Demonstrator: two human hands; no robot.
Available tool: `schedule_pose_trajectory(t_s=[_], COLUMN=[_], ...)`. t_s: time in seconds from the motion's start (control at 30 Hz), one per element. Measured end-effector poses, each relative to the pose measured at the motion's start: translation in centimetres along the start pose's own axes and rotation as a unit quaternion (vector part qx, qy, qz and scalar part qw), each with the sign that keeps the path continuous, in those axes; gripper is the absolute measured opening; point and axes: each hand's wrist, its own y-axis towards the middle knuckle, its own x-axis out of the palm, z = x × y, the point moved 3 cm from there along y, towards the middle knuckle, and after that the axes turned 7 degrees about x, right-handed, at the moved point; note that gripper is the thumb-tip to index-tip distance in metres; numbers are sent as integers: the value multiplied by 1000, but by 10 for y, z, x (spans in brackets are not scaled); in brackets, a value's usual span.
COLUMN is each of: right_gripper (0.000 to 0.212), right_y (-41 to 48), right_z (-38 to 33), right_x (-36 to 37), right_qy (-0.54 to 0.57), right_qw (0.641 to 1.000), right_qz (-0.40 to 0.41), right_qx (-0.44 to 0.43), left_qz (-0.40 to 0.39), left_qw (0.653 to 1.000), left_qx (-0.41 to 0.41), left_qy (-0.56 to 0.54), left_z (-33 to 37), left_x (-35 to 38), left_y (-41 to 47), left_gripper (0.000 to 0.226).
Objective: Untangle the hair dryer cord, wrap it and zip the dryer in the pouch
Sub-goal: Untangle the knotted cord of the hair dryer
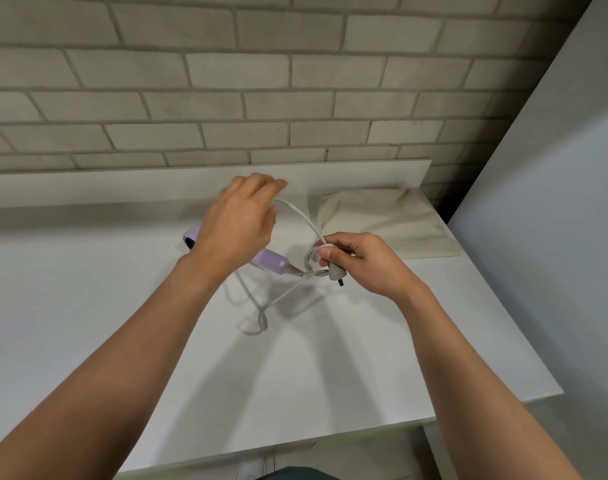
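Nearest: right hand (361, 263) pinched shut on plug (335, 273). Cord (304, 216) arcing toward ten o'clock into left hand (242, 223), loosely curled round it. Dryer (269, 263) beneath, pouch (382, 220) at one o'clock.

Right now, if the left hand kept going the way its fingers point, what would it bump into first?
The left hand points up and right, already holding the thin white cord. Past that, it would probably meet the raised white ledge at the back of the table, left of the cream cloth pouch. Depth is hard to judge.

A pale brick wall (226, 81) fills the upper frame. Below it sits a white table (88, 306). A plain grey panel (555, 202) stands at right.
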Motion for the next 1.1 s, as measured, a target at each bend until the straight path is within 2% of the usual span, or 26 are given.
schedule_pose_trajectory(t_s=[0.1, 0.17, 0.27, 0.43, 0.53, 0.7, 0.77, 0.83, 1.1], right_gripper=[15, 16, 16, 21, 24, 18, 17, 15, 14], right_y=[1, 2, 2, 0, -1, -3, -4, -4, -1], right_z=[-3, -7, -8, -2, -1, 4, 11, 14, 14], right_x=[2, 2, 1, -5, -6, -3, -4, -5, -1], right_qy=[-15, -18, -3, 88, 115, 92, 91, 102, 102], right_qw=[1000, 1000, 1000, 996, 993, 993, 993, 991, 990], right_qz=[-10, -8, -7, 12, 24, 70, 74, 80, 91], right_qx=[-7, -16, -17, -1, 4, -1, 13, 31, 43], left_qz=[-63, -135, -172, -105, -79, -11, -13, -44, -278], left_qw=[989, 979, 980, 991, 980, 952, 938, 932, 905], left_qx=[127, 147, 101, 6, -38, -152, -188, -201, -195], left_qy=[38, 47, 25, -86, -179, -266, -291, -300, -256], left_z=[16, 25, 26, -1, -14, -32, -44, -56, -67], left_x=[5, 14, 19, 16, 13, 6, 4, 5, 42], left_y=[2, 3, 2, -7, -15, -34, -44, -55, -78], left_gripper=[44, 37, 33, 28, 29, 24, 22, 20, 21])
